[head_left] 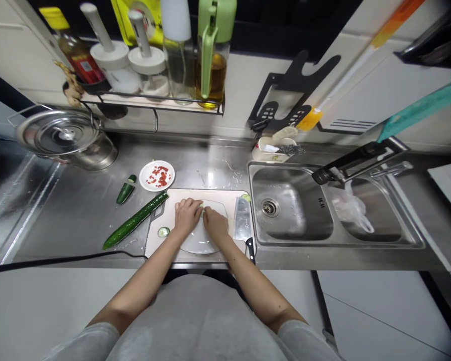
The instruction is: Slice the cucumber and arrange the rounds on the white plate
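Observation:
My left hand (186, 215) and my right hand (215, 224) meet over a clear glass plate (201, 243) that lies on a pale cutting board (210, 196). Both hands have their fingers curled together around small pale green cucumber pieces (202, 206) at the plate's far edge. A cleaver (242, 220) with a black handle lies flat on the board just right of my right hand. One cucumber slice (163, 231) rests on the board left of my left hand. A long whole cucumber (135, 220) lies diagonally off the board's left corner.
A cucumber end (126, 190) and a small white dish of red bits (157, 175) sit behind the board. A lidded steel pot (65, 138) stands at far left, a rack of bottles (154, 98) above. A double sink (296, 210) with tap (357, 160) lies right. A black cable (60, 259) runs along the counter's front edge.

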Demonstrator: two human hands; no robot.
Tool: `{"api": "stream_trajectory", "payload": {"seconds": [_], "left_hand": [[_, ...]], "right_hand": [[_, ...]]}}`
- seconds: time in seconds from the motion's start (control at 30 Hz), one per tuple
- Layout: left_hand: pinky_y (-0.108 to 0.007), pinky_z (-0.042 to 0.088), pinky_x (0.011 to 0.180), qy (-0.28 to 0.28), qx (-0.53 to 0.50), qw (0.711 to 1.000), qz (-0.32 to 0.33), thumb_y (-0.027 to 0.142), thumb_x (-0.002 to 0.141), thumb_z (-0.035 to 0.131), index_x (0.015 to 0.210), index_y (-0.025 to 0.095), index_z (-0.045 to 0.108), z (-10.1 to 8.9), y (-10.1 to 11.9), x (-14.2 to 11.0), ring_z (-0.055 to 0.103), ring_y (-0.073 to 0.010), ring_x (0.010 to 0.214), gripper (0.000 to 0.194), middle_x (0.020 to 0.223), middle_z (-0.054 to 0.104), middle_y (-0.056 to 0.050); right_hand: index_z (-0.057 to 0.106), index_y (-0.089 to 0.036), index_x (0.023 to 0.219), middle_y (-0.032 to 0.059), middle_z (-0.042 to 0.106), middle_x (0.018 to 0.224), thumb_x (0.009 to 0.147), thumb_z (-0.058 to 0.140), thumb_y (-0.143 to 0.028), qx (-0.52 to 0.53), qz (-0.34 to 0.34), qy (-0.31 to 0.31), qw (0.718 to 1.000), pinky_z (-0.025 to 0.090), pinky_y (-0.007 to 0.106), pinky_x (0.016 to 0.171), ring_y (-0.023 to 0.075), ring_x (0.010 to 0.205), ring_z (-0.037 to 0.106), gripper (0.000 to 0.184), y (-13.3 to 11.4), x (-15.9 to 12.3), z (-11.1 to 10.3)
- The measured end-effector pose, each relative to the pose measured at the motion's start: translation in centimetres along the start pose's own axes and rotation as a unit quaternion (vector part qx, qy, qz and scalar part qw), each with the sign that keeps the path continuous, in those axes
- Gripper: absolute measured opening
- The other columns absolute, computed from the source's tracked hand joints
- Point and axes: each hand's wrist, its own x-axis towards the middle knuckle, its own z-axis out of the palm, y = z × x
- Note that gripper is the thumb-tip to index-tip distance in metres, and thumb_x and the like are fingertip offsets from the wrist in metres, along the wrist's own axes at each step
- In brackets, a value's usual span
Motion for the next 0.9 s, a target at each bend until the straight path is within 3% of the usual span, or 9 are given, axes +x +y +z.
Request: {"api": "stream_trajectory", "payload": {"seconds": [0.67,0.9], "left_hand": [[-0.040,0.031,0.082,-0.007,0.032,0.999,-0.004,0.037,0.093,0.047,0.112,0.026,0.067,-0.16,0.36,0.15,0.052,-0.0258,0.096,0.029,0.101,0.065,-0.009],[-0.039,0.031,0.084,0.008,-0.007,1.000,-0.025,0.037,0.092,0.051,0.111,0.026,0.067,-0.50,0.58,0.11,0.053,-0.0254,0.096,0.027,0.101,0.066,-0.008]], "right_hand": [[0.048,-0.024,0.121,0.0061,0.066,0.100,0.102,0.025,-0.031,-0.071,-0.016,0.011,0.997,0.039,0.027,0.066,0.0194,0.084,0.064,0.031,-0.07,-0.29,0.03],[0.051,-0.024,0.121,0.0064,0.067,0.101,0.101,0.027,-0.033,-0.037,-0.006,0.032,0.999,0.038,0.028,0.067,0.0192,0.083,0.064,0.033,0.15,-0.55,-0.30]]}}
